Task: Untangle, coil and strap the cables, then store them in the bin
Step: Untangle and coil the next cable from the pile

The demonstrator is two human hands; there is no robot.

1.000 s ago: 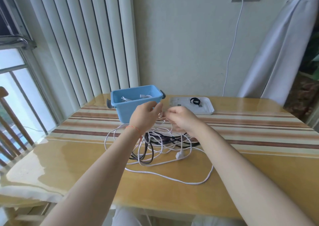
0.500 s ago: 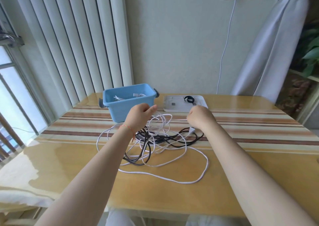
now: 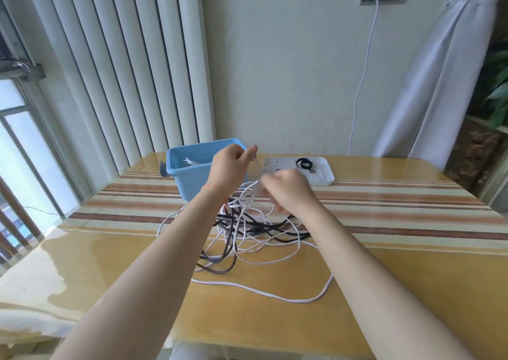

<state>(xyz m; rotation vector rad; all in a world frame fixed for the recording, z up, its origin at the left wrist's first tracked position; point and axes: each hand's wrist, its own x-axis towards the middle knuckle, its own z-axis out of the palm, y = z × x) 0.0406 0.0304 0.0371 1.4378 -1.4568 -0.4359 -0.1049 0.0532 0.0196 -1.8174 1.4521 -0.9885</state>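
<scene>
A tangle of white cables (image 3: 264,260) and black cables (image 3: 228,252) lies in the middle of the wooden table (image 3: 412,277). My left hand (image 3: 229,167) is raised above the pile and pinches a thin white cable that hangs down to it. Just to the right and lower, my right hand (image 3: 288,192) is blurred; its fingers curl among the white strands. Behind the left hand stands the blue bin (image 3: 189,172) with some white cable inside. One thick white cable (image 3: 275,295) loops toward the near edge.
A white tray (image 3: 321,172) with a black strap ring (image 3: 303,164) sits behind the pile, right of the bin. A white cord (image 3: 362,84) runs from a wall socket down behind the table. Vertical blinds and a window stand left, a curtain right.
My left hand has risen, lifting a white strand off the pile. My right hand came back from the far right toward the left hand and into the strands.
</scene>
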